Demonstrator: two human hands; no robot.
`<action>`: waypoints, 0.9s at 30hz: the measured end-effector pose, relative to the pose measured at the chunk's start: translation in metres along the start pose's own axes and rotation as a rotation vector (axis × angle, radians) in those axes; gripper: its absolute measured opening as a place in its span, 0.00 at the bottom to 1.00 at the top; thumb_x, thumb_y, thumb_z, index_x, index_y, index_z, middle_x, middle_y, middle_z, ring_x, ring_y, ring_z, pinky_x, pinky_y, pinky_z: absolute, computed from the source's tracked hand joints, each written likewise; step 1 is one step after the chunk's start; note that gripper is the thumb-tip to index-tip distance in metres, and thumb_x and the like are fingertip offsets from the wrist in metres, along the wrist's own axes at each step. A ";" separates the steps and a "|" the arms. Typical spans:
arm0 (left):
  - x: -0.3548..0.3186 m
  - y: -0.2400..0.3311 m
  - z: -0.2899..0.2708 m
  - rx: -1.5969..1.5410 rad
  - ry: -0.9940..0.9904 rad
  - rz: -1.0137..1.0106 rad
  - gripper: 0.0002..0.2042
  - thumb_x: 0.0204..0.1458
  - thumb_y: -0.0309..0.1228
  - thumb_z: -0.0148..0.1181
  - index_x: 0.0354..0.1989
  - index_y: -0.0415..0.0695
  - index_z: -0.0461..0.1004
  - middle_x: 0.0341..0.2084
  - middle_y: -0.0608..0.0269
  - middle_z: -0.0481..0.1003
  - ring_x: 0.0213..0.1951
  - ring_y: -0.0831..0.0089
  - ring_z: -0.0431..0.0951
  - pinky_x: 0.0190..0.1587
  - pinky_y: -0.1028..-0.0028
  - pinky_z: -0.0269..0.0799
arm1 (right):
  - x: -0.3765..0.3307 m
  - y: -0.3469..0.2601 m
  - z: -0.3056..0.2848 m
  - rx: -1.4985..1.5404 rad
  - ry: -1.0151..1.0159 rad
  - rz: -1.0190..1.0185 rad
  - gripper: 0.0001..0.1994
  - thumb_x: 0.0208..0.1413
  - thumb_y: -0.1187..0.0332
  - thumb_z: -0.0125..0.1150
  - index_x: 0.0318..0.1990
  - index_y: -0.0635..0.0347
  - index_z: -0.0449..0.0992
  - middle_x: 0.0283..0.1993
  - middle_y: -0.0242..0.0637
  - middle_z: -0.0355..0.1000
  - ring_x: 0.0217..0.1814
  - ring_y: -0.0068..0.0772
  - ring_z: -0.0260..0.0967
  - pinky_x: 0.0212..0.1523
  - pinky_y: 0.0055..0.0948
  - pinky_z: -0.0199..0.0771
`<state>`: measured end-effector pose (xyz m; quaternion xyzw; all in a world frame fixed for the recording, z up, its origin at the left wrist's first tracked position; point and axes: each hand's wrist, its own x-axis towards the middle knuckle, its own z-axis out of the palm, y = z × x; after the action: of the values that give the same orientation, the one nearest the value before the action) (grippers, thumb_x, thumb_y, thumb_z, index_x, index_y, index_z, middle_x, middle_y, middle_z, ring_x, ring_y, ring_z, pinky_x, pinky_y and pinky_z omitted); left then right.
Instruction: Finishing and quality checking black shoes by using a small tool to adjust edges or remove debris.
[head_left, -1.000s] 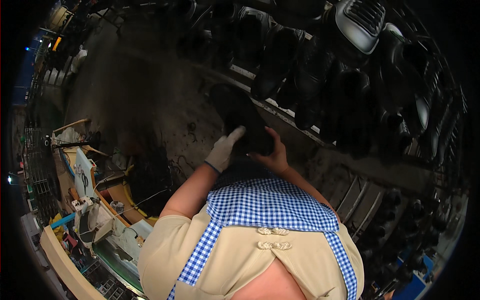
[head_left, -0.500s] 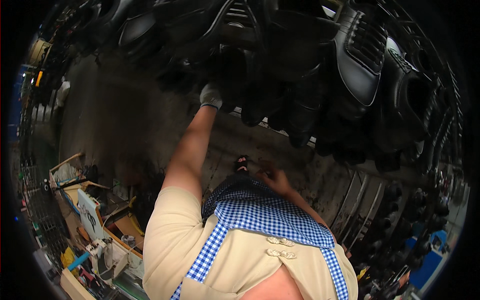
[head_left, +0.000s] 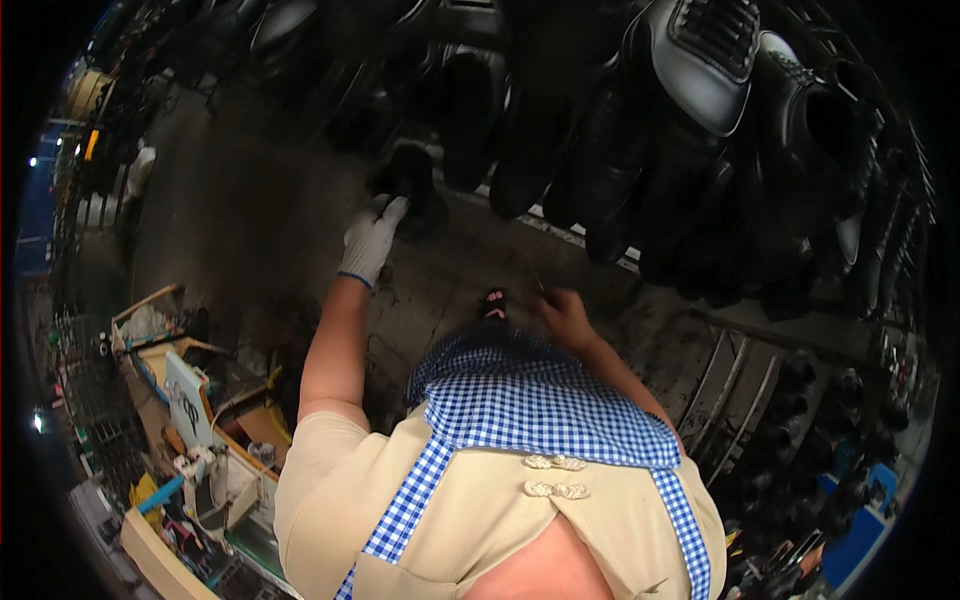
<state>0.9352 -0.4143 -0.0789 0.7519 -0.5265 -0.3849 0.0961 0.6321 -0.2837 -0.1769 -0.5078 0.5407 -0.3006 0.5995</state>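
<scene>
My left hand (head_left: pixel 371 238), in a white knit glove with a blue cuff edge, is closed on a black shoe (head_left: pixel 412 180) low in front of the rack. The shoe is dark and only partly distinct. My bare right hand (head_left: pixel 566 318) is in front of my apron, its fingers curled together. Something thin and faint seems to stick up from those fingers, too fine to name. Above both hands, black leather shoes (head_left: pixel 705 65) hang or stand in close rows, several with laces and stitched edges.
A pale metal rail (head_left: pixel 560 230) runs under the shoes. At the lower left stands a cluttered workbench (head_left: pixel 215 460) with a white upright panel (head_left: pixel 188 395). Metal bars (head_left: pixel 725 395) and more dark shoes (head_left: pixel 785 440) are at the right, near a blue bin (head_left: pixel 865 525).
My left hand has drawn back from among the shoes, toward me and to the left, bringing a black shoe with it. My right hand has shifted slightly forward and to the right.
</scene>
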 end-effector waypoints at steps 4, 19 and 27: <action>-0.084 0.017 0.036 -0.891 0.026 0.092 0.23 0.58 0.44 0.51 0.51 0.36 0.71 0.49 0.54 0.74 0.51 0.62 0.74 0.53 0.66 0.68 | 0.001 -0.068 0.013 0.154 -0.076 -0.212 0.25 0.56 0.71 0.63 0.62 0.60 0.66 0.42 0.36 0.76 0.32 0.19 0.70 0.37 0.23 0.73; -0.222 0.092 0.095 -0.672 -0.279 0.489 0.13 0.56 0.27 0.59 0.49 0.40 0.75 0.39 0.61 0.78 0.37 0.79 0.78 0.41 0.78 0.75 | -0.110 -0.163 -0.093 -0.806 0.139 -1.089 0.20 0.34 0.76 0.70 0.42 0.60 0.80 0.33 0.34 0.71 0.27 0.29 0.73 0.23 0.24 0.74; -0.240 0.122 0.116 -0.788 -0.495 0.458 0.13 0.56 0.29 0.58 0.48 0.40 0.75 0.35 0.64 0.78 0.37 0.80 0.76 0.41 0.77 0.73 | -0.138 -0.129 -0.105 -0.287 0.220 -0.773 0.08 0.52 0.80 0.58 0.38 0.62 0.69 0.36 0.39 0.65 0.37 0.34 0.66 0.36 0.27 0.68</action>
<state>0.7325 -0.2285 0.0231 0.4106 -0.4995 -0.6895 0.3263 0.5242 -0.2274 0.0016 -0.7161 0.4078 -0.4774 0.3049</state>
